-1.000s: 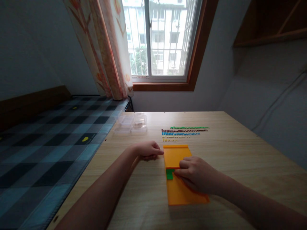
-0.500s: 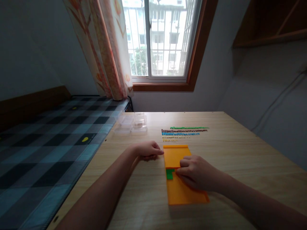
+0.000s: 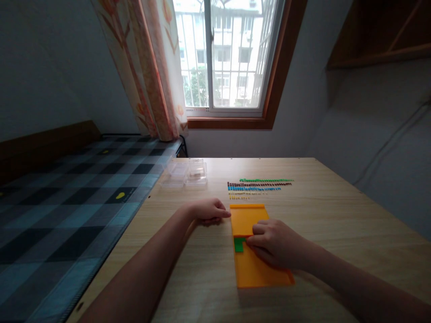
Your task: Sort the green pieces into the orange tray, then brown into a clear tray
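Note:
An orange tray (image 3: 249, 218) with a raised rim and a bar across its middle lies flat on the table. Small green pieces (image 3: 239, 245) sit side by side just below that bar, against the tray's left wall. My left hand (image 3: 210, 211) has its fingers curled, and its fingertips pinch at the tray's upper left edge. Over the tray's lower section, my right hand (image 3: 274, 242) is closed, its fingertips pressed together at the right end of the green pieces. Whatever is between those fingertips is hidden.
Beyond the tray, rows of tiny green, brown, blue (image 3: 249, 189) and yellow pieces lie on the wooden table (image 3: 188, 278). Clear plastic boxes (image 3: 183, 174) stand at the back left. A bed with a checked cover (image 3: 97, 193) adjoins the table's left side.
The green patch reaches slightly further right along the bar, up to my right fingertips. Both hands stay nearly in place; the whole view has shifted very slightly.

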A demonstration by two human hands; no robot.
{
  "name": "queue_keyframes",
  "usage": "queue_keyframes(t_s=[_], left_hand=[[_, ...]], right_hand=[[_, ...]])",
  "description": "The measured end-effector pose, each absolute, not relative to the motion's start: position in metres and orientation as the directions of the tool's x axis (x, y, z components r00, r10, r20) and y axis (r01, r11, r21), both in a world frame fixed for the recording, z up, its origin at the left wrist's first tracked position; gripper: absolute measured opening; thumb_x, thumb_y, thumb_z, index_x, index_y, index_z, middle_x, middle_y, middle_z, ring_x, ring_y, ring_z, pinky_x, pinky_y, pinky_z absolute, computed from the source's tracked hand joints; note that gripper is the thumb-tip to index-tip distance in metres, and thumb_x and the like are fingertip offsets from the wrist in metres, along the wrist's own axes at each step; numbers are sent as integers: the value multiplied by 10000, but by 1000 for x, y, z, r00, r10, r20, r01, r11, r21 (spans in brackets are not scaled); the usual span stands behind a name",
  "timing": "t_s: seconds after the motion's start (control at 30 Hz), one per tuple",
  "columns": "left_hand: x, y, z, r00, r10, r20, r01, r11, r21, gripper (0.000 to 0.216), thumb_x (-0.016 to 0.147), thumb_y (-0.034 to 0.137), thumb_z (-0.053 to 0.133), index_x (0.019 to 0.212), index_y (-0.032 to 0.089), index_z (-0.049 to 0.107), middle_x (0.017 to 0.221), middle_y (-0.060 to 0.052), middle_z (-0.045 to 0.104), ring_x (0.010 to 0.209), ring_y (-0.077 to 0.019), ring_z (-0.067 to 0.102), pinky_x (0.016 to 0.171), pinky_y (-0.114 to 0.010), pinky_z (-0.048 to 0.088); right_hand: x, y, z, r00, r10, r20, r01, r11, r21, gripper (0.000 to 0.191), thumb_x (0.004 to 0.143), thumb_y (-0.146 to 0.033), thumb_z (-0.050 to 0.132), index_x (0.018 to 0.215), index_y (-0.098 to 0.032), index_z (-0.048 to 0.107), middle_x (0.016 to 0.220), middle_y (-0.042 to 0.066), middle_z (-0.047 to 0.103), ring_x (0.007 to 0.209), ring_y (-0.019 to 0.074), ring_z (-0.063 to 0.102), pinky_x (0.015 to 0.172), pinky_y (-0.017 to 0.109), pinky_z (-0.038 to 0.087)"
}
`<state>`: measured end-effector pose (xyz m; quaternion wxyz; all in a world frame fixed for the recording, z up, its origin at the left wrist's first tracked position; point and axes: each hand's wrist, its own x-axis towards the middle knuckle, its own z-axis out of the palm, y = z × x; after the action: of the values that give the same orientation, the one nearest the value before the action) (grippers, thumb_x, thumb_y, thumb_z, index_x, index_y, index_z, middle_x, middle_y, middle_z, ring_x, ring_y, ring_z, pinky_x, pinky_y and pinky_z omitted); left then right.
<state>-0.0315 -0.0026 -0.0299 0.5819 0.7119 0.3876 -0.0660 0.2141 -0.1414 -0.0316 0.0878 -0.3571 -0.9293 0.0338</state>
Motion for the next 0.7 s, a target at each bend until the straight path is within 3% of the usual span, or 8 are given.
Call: queue_keyframes(t_s=[0.3,0.7], left_hand=[[-31,-4,-28,677,497,-544,630,-8,777,661,596,805,700,566,170,518,423,46,456,340,-66,362,346,-221,255],[-32,-7,-26,657,515,-551,630,28,776,651,564,794,721,559,174,523,431,47,466,337,-66,360,350,-227,260]], right_hand=[[214,-142,-30,-734,661,159,646,751,-137,223,968,-225,498,853,-212,688,791,15,635,677,135,500,613,307,275],[240,-83,4,-628,689,362,729,684,-35,235,965,-203,503,934,-195,736,784,52,646,771,178,518,725,309,360]])
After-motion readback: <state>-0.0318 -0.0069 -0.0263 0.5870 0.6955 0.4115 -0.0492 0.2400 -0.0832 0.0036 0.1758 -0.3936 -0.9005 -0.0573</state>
